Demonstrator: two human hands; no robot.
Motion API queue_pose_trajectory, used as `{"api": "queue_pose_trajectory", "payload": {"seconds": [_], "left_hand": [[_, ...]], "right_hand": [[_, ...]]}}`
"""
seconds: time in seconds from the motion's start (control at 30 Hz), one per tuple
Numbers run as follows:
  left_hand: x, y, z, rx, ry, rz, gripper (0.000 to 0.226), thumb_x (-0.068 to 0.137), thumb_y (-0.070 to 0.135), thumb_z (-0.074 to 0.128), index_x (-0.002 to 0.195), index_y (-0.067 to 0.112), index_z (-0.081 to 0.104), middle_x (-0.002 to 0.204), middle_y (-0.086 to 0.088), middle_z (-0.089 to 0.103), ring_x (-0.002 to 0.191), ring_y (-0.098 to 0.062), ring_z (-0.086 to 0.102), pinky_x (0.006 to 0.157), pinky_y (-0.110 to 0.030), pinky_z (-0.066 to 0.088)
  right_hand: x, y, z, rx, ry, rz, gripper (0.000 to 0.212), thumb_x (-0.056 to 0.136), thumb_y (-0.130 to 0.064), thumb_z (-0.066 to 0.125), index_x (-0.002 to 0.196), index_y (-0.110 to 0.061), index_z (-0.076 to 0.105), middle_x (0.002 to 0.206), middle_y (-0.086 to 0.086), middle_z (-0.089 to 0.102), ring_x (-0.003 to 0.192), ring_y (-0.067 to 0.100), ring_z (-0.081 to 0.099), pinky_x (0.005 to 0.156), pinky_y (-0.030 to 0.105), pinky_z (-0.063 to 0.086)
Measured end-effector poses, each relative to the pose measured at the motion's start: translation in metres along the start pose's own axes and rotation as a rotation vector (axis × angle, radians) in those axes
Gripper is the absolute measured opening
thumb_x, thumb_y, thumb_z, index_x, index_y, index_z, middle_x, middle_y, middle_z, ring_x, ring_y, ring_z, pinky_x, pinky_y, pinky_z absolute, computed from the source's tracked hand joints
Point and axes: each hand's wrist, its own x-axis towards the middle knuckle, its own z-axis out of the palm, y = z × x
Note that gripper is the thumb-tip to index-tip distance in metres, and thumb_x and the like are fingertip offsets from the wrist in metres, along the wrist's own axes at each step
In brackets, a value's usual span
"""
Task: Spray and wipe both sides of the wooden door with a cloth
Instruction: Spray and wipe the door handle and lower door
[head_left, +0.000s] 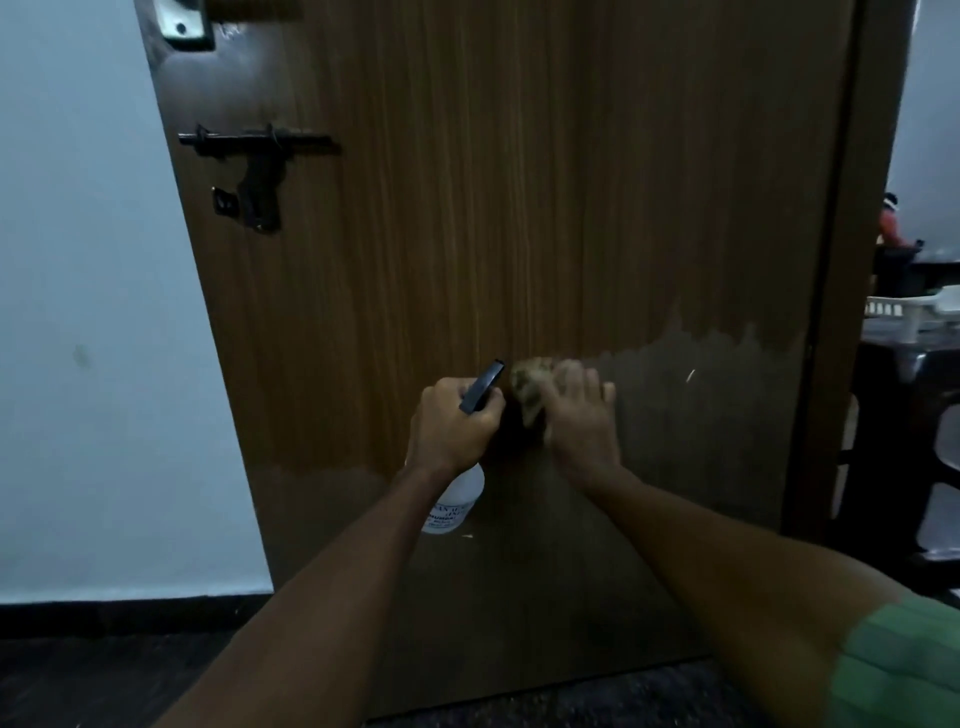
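The brown wooden door (519, 208) fills the middle of the head view. Its lower part looks duller than the streaked upper part. My left hand (452, 426) grips a white spray bottle (457, 501) by its neck, and the black nozzle (483, 387) points up toward the door. Just to its right, my right hand (582, 415) presses a crumpled tan cloth (530, 387) flat against the door at mid-height. The fingers of that hand lie spread over the cloth.
A black sliding latch (254, 171) sits on the door's left side, near the pale blue wall (93, 312). To the right of the door frame stand dark furniture (904, 441) and a white basket (914, 306). Below lies a dark floor (104, 680).
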Motion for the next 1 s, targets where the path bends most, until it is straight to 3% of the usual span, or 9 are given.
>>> {"api": "queue_pose_trajectory", "payload": {"seconds": [0.1, 0.17, 0.23, 0.3, 0.5, 0.7, 0.77, 0.9, 1.0], "left_hand": [[0.004, 0.007, 0.011, 0.028, -0.011, 0.015, 0.041, 0.098, 0.027, 0.065, 0.059, 0.020, 0.053, 0.051, 0.006, 0.048, 0.044, -0.012, 0.042, 0.047, -0.032, 0.034], [0.005, 0.010, 0.018, 0.049, -0.049, 0.023, 0.039, 0.098, 0.028, 0.064, 0.062, 0.020, 0.056, 0.051, 0.004, 0.051, 0.045, -0.009, 0.045, 0.047, -0.030, 0.036], [0.005, 0.011, 0.027, 0.050, -0.082, 0.020, 0.036, 0.099, 0.030, 0.064, 0.065, 0.021, 0.059, 0.055, 0.001, 0.056, 0.047, -0.009, 0.048, 0.049, -0.032, 0.040], [0.006, 0.012, 0.032, 0.046, -0.083, 0.010, 0.034, 0.099, 0.031, 0.063, 0.067, 0.019, 0.061, 0.056, 0.001, 0.055, 0.048, -0.011, 0.048, 0.051, -0.036, 0.041], [0.014, 0.025, 0.054, 0.010, -0.057, -0.003, 0.036, 0.095, 0.035, 0.062, 0.067, 0.012, 0.059, 0.056, -0.008, 0.055, 0.048, -0.016, 0.047, 0.051, -0.038, 0.039], [0.020, 0.035, 0.070, -0.032, -0.034, 0.002, 0.036, 0.099, 0.027, 0.062, 0.065, 0.019, 0.059, 0.053, 0.006, 0.051, 0.047, -0.010, 0.046, 0.050, -0.034, 0.040], [0.021, 0.040, 0.075, -0.037, -0.014, 0.000, 0.038, 0.099, 0.026, 0.063, 0.061, 0.019, 0.056, 0.051, 0.007, 0.049, 0.045, -0.009, 0.044, 0.049, -0.031, 0.038], [0.021, 0.048, 0.080, -0.044, 0.016, -0.001, 0.042, 0.096, 0.026, 0.064, 0.057, 0.021, 0.051, 0.050, 0.004, 0.046, 0.045, -0.014, 0.042, 0.048, -0.036, 0.035], [0.020, 0.048, 0.081, -0.055, 0.022, -0.011, 0.042, 0.097, 0.025, 0.064, 0.057, 0.023, 0.051, 0.050, 0.006, 0.047, 0.046, -0.013, 0.042, 0.048, -0.034, 0.035]], "right_hand": [[0.032, -0.011, -0.017, 0.042, 0.108, 0.269, 0.055, 0.077, -0.012, 0.059, 0.131, -0.020, 0.052, 0.120, 0.015, 0.048, 0.100, 0.032, 0.047, 0.082, 0.043, 0.040], [0.014, 0.003, -0.012, 0.018, 0.057, 0.070, 0.059, 0.075, -0.010, 0.068, 0.131, -0.018, 0.052, 0.122, 0.016, 0.048, 0.100, 0.032, 0.050, 0.082, 0.043, 0.044], [-0.017, 0.030, -0.007, 0.015, -0.098, -0.276, 0.068, 0.073, -0.013, 0.078, 0.135, -0.018, 0.050, 0.127, 0.015, 0.047, 0.102, 0.031, 0.052, 0.083, 0.043, 0.048], [-0.029, 0.051, -0.006, -0.053, -0.271, -0.441, 0.074, 0.074, -0.022, 0.081, 0.140, -0.020, 0.047, 0.129, 0.011, 0.045, 0.102, 0.029, 0.051, 0.083, 0.042, 0.048], [0.037, 0.035, -0.027, 0.071, 0.083, 0.218, 0.057, 0.078, -0.013, 0.061, 0.134, -0.020, 0.052, 0.116, 0.010, 0.048, 0.096, 0.026, 0.049, 0.081, 0.038, 0.047], [-0.028, 0.083, -0.008, -0.041, -0.280, -0.396, 0.077, 0.075, -0.022, 0.080, 0.143, -0.023, 0.044, 0.128, 0.009, 0.045, 0.101, 0.026, 0.050, 0.084, 0.039, 0.047], [-0.017, 0.085, -0.008, -0.047, -0.188, -0.285, 0.073, 0.078, -0.021, 0.077, 0.143, -0.025, 0.044, 0.124, 0.009, 0.046, 0.099, 0.025, 0.049, 0.083, 0.039, 0.046], [0.040, 0.062, -0.026, 0.067, 0.135, 0.238, 0.054, 0.079, -0.010, 0.059, 0.132, -0.021, 0.054, 0.111, 0.008, 0.048, 0.091, 0.022, 0.047, 0.076, 0.034, 0.042], [0.012, 0.075, -0.018, 0.026, 0.054, 0.023, 0.057, 0.077, -0.014, 0.069, 0.132, -0.020, 0.055, 0.116, 0.011, 0.048, 0.093, 0.025, 0.051, 0.078, 0.037, 0.048]]}}
